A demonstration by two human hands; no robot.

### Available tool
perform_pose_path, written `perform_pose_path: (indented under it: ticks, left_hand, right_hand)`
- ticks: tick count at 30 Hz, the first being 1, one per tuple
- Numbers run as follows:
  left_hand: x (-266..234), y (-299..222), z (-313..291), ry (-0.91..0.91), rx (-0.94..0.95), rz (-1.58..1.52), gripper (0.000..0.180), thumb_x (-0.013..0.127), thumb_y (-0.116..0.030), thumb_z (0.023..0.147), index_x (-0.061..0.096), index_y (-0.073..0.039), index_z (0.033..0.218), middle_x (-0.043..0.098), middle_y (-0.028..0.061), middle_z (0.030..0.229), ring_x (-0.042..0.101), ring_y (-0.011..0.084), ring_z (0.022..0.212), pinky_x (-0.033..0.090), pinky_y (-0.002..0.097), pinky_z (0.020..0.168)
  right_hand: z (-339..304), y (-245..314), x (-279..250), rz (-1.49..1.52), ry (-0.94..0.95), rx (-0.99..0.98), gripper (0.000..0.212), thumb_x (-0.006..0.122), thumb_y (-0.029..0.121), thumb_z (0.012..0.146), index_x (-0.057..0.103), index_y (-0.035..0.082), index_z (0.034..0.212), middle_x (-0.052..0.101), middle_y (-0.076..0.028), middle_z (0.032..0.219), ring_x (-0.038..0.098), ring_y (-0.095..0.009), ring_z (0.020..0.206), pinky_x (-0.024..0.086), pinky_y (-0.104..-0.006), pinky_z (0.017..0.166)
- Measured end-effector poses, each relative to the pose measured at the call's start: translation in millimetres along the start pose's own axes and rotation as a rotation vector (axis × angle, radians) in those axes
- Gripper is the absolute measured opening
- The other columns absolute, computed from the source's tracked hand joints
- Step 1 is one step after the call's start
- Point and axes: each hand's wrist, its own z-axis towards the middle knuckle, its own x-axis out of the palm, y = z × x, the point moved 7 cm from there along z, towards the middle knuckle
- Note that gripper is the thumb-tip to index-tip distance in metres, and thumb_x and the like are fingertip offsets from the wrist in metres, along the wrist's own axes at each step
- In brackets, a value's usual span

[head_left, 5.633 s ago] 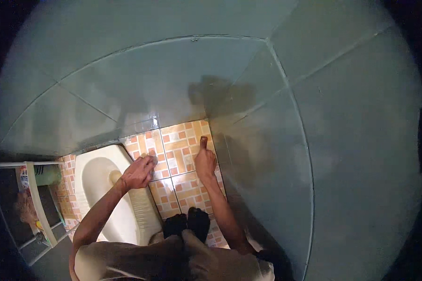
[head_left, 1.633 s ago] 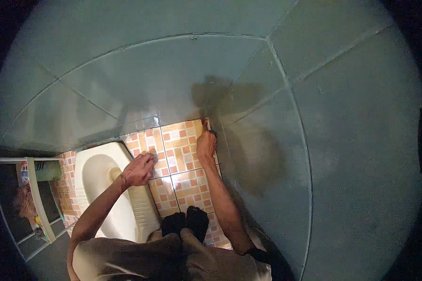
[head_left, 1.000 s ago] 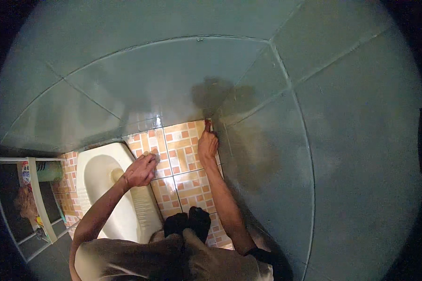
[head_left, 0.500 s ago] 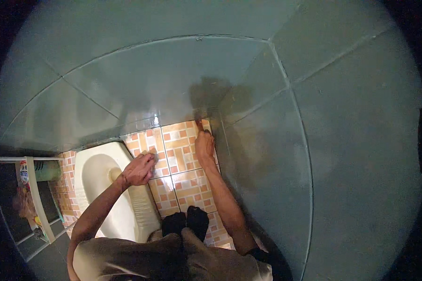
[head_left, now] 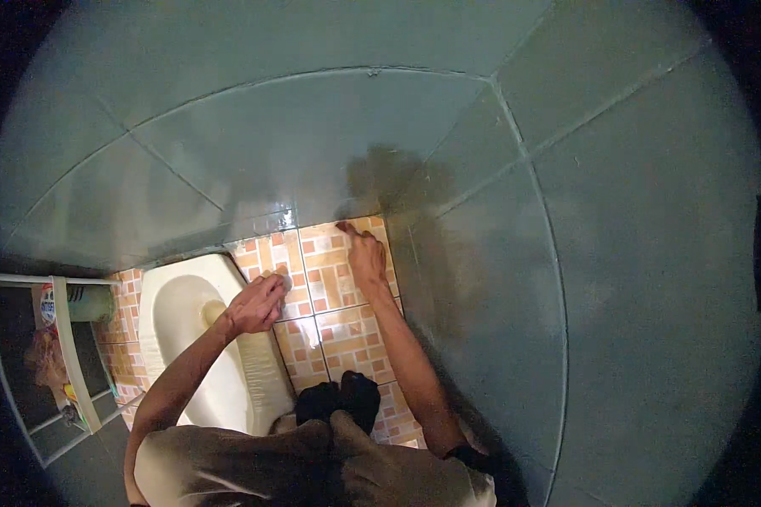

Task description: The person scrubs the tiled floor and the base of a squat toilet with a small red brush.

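Note:
My right hand is low at the far right corner of the patterned tile floor, its fingers bent. A dark brown tip pokes out from it toward the foot of the far wall; whether this is a small held thing or a shaded finger I cannot make out. Beside the right rim of the cream squat toilet, my left hand hangs with its fingers curled together. Nothing shows in it. My feet in dark socks are together on the tiles, right of the toilet.
Smooth grey-green walls close in ahead and along the right side. At the left stands a pale-framed rack holding a greenish container and some packets. A dark shadow falls on the far corner.
My right hand's brown tip has swung left along the foot of the wall, from pointing straight ahead to pointing left. My left hand stays almost where it was. The view has shifted slightly.

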Motion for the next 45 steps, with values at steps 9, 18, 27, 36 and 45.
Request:
perform_pose_path:
  ticks: [9,18,27,36,45]
  left_hand:
    - [-13,-9,12,0.021,0.030,-0.069,0.030,0.057,-0.009,0.081,0.054,0.003,0.108,0.052,0.0238,0.113,0.054,0.0403,0.100,0.046,0.0479,0.089]
    - [-15,-7,11,-0.026,0.029,-0.090,0.038,0.056,-0.010,0.076,0.056,0.003,0.111,0.052,0.0206,0.113,0.054,0.0378,0.097,0.045,0.0464,0.089]
    - [-9,-5,11,-0.024,0.036,-0.043,0.037,0.056,-0.010,0.077,0.055,0.002,0.112,0.051,0.0201,0.113,0.054,0.0370,0.096,0.045,0.0474,0.088]
    - [-10,-8,17,-0.001,0.041,-0.054,0.037,0.059,-0.009,0.075,0.055,0.001,0.110,0.052,0.0188,0.110,0.054,0.0353,0.096,0.045,0.0460,0.085]
    - [-11,-8,14,0.027,0.029,-0.059,0.037,0.058,-0.013,0.076,0.054,0.001,0.110,0.051,0.0189,0.114,0.054,0.0352,0.100,0.043,0.0465,0.089]
  right_hand:
    - [-2,-38,-5,-0.118,-0.084,0.326,0.047,0.047,0.004,0.099,0.033,-0.006,0.143,0.068,-0.029,0.080,0.070,-0.042,0.075,0.056,-0.0496,0.062]
    - [-4,-6,10,-0.192,-0.067,0.199,0.044,0.046,0.008,0.100,0.036,-0.012,0.138,0.070,-0.024,0.079,0.071,-0.038,0.071,0.058,-0.0439,0.057]
    - [-4,69,71,-0.281,-0.092,-0.008,0.050,0.052,0.006,0.097,0.036,-0.022,0.135,0.067,-0.016,0.064,0.069,-0.027,0.054,0.054,-0.0370,0.043]
    - [-2,91,92,-0.036,0.198,-0.268,0.051,0.050,0.007,0.093,0.043,0.009,0.144,0.069,-0.026,0.088,0.071,-0.040,0.079,0.059,-0.0472,0.067]
    - [-7,-2,1,-0.026,0.054,0.047,0.059,0.052,-0.002,0.090,0.055,0.026,0.142,0.067,-0.024,0.087,0.069,-0.040,0.080,0.057,-0.0473,0.071]
